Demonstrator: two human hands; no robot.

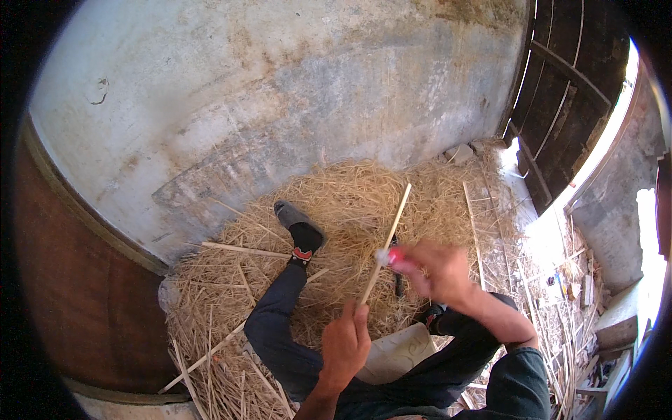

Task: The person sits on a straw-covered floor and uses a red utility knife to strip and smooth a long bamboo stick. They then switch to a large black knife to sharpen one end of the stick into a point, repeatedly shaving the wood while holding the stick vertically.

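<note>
My left hand (pixel 346 339), low in the middle, is closed around the lower end of a pale, narrow wooden stick (pixel 399 209). The stick slants up and to the right, over the straw. Smeared by motion, my right hand (pixel 439 271) is closed on a small red-handled tool (pixel 396 255). Its whitish head (pixel 382 257) lies against the stick about midway along; blur hides what kind of tool it is. Just behind the stick is a dark, slender object (pixel 398 278), partly covered and hard to make out.
Straw-like shavings (pixel 350 189) cover the floor, with loose strips (pixel 248 250) among them. My bent legs (pixel 278 308) frame the work, with a pale piece (pixel 395 353) between them. A stained wall (pixel 315 91) rises ahead; a dark plank door (pixel 560 91) stands far right, a brown panel (pixel 84 280) left.
</note>
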